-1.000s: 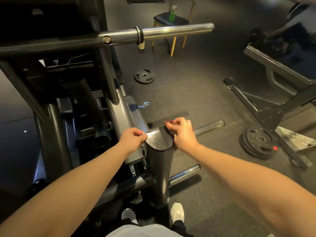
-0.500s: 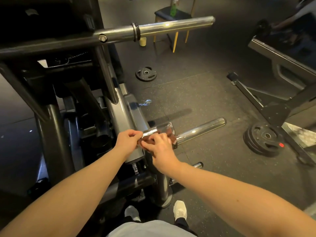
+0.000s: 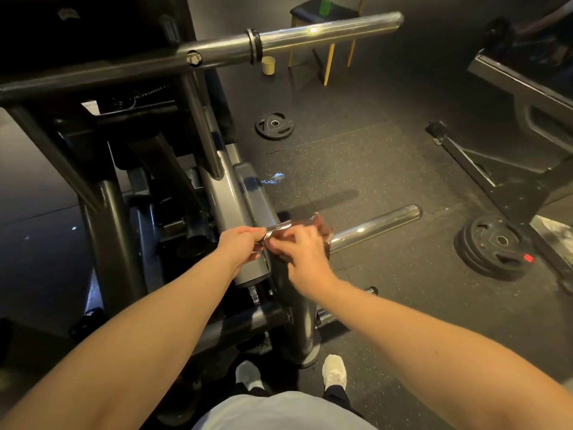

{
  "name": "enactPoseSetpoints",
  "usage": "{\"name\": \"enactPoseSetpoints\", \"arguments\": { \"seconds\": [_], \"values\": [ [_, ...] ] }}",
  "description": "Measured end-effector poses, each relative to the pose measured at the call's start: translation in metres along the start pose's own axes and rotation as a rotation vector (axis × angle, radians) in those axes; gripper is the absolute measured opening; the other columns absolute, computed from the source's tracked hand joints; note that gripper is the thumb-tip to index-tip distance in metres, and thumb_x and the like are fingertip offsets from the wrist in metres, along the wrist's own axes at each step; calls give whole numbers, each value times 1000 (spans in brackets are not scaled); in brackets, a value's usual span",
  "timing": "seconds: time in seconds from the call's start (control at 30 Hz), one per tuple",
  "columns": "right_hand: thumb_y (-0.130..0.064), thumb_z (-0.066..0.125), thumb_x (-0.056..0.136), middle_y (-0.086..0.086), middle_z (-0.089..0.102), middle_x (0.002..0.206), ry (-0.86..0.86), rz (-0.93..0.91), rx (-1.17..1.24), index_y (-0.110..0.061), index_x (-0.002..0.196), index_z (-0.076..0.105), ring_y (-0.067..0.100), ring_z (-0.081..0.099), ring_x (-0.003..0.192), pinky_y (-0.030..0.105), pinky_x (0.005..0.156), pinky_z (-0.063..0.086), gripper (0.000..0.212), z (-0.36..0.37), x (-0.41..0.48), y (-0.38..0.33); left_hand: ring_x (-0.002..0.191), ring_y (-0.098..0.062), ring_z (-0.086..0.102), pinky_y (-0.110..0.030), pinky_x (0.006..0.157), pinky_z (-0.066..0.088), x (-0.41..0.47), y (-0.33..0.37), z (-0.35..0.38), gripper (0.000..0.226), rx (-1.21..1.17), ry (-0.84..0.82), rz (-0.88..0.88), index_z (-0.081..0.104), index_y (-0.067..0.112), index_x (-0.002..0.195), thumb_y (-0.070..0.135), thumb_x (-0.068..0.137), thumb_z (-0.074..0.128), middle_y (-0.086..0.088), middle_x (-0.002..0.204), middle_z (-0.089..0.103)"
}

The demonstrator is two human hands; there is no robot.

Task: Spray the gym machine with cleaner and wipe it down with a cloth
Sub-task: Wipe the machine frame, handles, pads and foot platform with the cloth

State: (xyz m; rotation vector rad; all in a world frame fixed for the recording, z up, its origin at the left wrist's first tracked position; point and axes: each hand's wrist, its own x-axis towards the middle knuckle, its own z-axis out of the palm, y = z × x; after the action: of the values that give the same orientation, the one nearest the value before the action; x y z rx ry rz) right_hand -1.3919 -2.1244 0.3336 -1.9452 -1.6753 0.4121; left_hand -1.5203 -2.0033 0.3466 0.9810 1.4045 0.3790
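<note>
- The cloth [image 3: 322, 227] lay bunched on the top of the post [image 3: 297, 305] at the near end of the machine [image 3: 229, 193]. From there it could have slid off the sloped cap to the floor, since only your fingertips seemed to pin it.
- A hard swipe to the right risked knocking your knuckles on the chrome peg [image 3: 375, 225], which jutted out just beside the post.
- The green bottle [image 3: 325, 4] stood well apart on the chair [image 3: 322, 13] by the far wall. If the cap was dry, the wipe would likely have smeared grime rather than lifted it. Whether the cap was wet could not be told.
- Your left hand [image 3: 242, 243] sat at the left edge of the post's top, fingers curled and thumb closed against them, pinching that bright edge to steady it.
- Your right hand [image 3: 305, 256] reached over the cap from the near side, fingers bent down onto the cloth. It was blurred, so the exact grip could not be told.
- Both of your forearms stretched forward and met at the post's top, the 2 hands almost touching.
</note>
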Motion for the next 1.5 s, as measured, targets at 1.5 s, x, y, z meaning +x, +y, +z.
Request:
{"name": "enactPoseSetpoints", "arguments": {
  "seconds": [1.5],
  "values": [
    [-3,66,93,-13,69,117,-375,229,769,-29,124,67,4,64,112,25,102,50,41,-39,-104,55,119,4,54,-15,108,41,-148,-88,60,70,587,62,265,49,20,149,-11,88,62,7,134,58]
  ]
}}
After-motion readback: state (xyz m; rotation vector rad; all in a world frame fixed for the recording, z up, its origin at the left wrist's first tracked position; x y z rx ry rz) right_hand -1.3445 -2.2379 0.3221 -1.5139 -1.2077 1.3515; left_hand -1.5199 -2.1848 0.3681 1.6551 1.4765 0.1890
